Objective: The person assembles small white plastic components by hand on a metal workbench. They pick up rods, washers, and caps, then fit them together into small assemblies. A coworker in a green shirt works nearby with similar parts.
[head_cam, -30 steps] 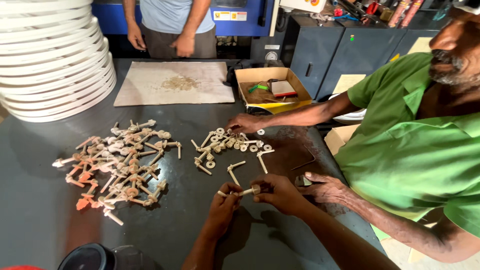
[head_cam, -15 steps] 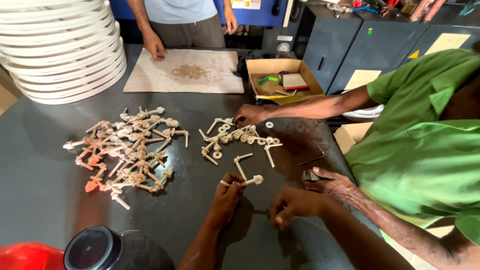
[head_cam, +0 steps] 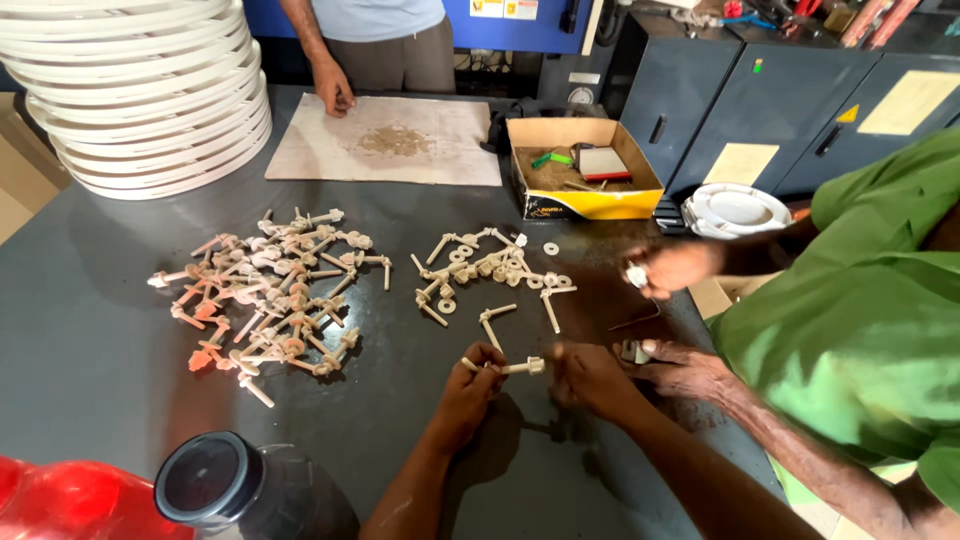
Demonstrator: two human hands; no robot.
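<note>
My left hand (head_cam: 468, 385) pinches a cream plastic bolt (head_cam: 503, 367) just above the dark table (head_cam: 90, 370). The bolt lies level, and a nut sits on its right end. My right hand (head_cam: 592, 380) is curled just to the right of that nut. It is blurred, and I cannot tell whether it touches the nut. A small pile of loose bolts and washers (head_cam: 485, 270) lies beyond my hands. A larger pile of assembled cream and orange pieces (head_cam: 270, 290) lies to the left.
A co-worker in green sits on the right, one hand (head_cam: 668, 268) raised with a small white part and the other (head_cam: 680, 365) resting beside my right hand. Stacked white rings (head_cam: 150, 100), a paper sheet (head_cam: 390, 140), a cardboard box (head_cam: 585, 185) and another person's hand (head_cam: 335, 95) are farther back. A black-capped bottle (head_cam: 215, 480) stands near me.
The co-worker's hand has left the small pile and drawn back to the right. My right hand has moved in toward the bolt's nut end. My left hand has lifted the bolt slightly.
</note>
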